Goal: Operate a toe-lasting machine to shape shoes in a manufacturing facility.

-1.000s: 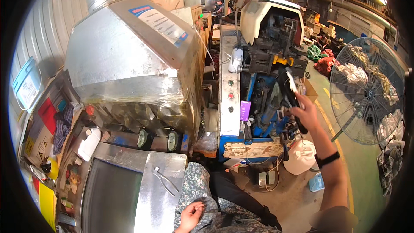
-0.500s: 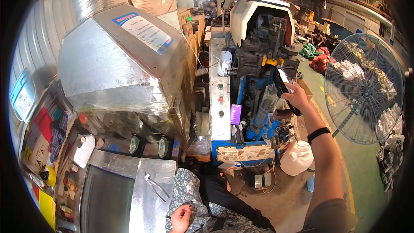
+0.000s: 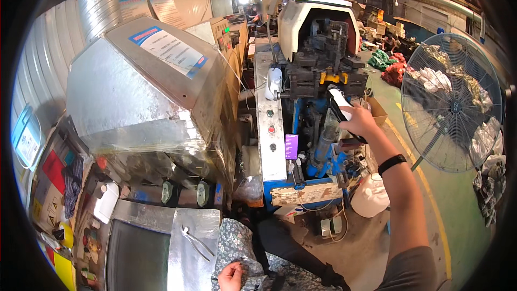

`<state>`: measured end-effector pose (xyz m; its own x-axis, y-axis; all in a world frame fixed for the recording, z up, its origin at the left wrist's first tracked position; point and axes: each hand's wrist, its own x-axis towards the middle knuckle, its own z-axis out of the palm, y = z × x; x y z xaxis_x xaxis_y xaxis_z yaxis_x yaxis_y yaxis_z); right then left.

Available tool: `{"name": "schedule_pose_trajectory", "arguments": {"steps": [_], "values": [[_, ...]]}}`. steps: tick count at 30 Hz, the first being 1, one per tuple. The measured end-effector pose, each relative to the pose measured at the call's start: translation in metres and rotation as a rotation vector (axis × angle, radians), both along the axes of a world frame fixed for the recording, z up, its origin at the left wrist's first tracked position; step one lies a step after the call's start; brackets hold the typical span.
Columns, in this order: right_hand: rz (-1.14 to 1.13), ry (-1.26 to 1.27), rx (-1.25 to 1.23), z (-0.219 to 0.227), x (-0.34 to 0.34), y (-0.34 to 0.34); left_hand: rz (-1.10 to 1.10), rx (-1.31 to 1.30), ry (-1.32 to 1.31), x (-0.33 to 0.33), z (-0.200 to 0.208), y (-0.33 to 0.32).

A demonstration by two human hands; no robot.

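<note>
My right hand (image 3: 360, 121) reaches forward and grips a long black shoe-like piece with a white face (image 3: 340, 98). Its far end points at the dark jaws of a machine (image 3: 322, 64), just below a yellow part (image 3: 333, 78); whether the two touch I cannot tell. Down at my lap, my left hand (image 3: 230, 277) rests with curled fingers against the flowered apron (image 3: 234, 241). Anything inside those fingers is hidden. Metal pincers (image 3: 197, 243) lie on a shiny metal plate (image 3: 204, 219) close to that hand.
A slanted metal hood (image 3: 116, 94) fills the left side. The machine's white panel (image 3: 274, 156) carries buttons. To the right stand a large fan (image 3: 455, 105) and a white plastic jug (image 3: 371, 196). Foot pedals (image 3: 331, 227) sit on the floor below the machine.
My right hand has brought the shoe-like piece slightly left and closer to the machine's jaws, turning its white face more into view. The whole view has shifted slightly. My left hand stays at my lap.
</note>
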<state>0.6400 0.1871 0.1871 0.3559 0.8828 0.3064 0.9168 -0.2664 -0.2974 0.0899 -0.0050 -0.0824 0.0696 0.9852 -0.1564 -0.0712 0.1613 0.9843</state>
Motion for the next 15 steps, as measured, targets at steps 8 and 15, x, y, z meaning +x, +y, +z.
{"name": "schedule_pose_trajectory", "arguments": {"steps": [8, 15], "values": [[-0.095, -0.181, 0.099, -0.038, -0.024, -0.01, 0.055, 0.011, -0.02, -0.001, -0.003, 0.004], [-0.101, -0.176, 0.135, -0.032, -0.035, -0.008, 0.008, 0.178, 0.273, -0.003, -0.002, 0.001]]}}
